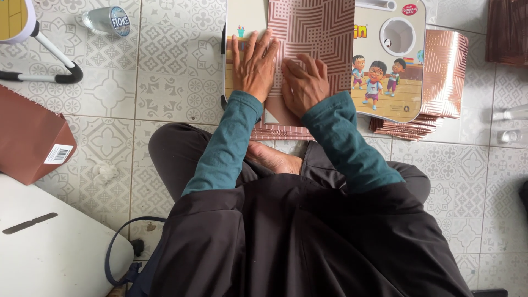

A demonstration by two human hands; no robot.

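Note:
I sit cross-legged on a tiled floor. A sheet of brown paper with a pale geometric line pattern (322, 33) lies on a small lap desk (393, 82) printed with cartoon children. My left hand (253, 66) lies flat, fingers spread, across the sheet's left edge. My right hand (303, 85) presses down on the sheet's lower part, fingers bent and pointing left. Both sleeves are teal. Neither hand grips anything; both press on the paper.
Stacks of the same patterned paper (445, 71) lie under and right of the desk. A brown paper bag (27, 137) with a white label sits at left, a clear bottle (107, 19) at top left, a white stand's black foot (52, 77) beside it, and a white board (49, 242) at bottom left.

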